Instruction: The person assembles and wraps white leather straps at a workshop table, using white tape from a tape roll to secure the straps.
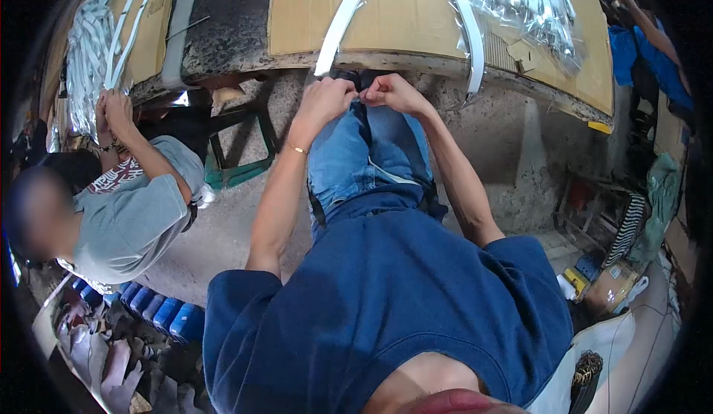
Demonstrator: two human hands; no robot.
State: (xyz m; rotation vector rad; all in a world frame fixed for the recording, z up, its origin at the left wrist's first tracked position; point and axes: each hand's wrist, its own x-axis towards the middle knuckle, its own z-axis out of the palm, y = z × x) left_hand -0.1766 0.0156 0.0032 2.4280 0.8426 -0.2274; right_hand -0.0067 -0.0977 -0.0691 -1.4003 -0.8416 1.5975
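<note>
My left hand (329,100) is closed just below the table's front edge, above my jeans, near the lower end of a white strip (343,24). Close beside it, my right hand (390,92) is closed too, its fingertips pinched together. Whatever either hand holds is too small or hidden to make out. A second white strip (468,31) hangs over the edge to the right. Clear plastic packs of strips (531,5) lie on the cardboard (412,24) at the right.
At the left a co-worker (134,217) handles a white strip beside a plastic-wrapped bundle (90,50). A green stool frame (241,169) stands between us. Blue containers (167,317) are on the floor at lower left. Another person (653,50) is at the far right.
</note>
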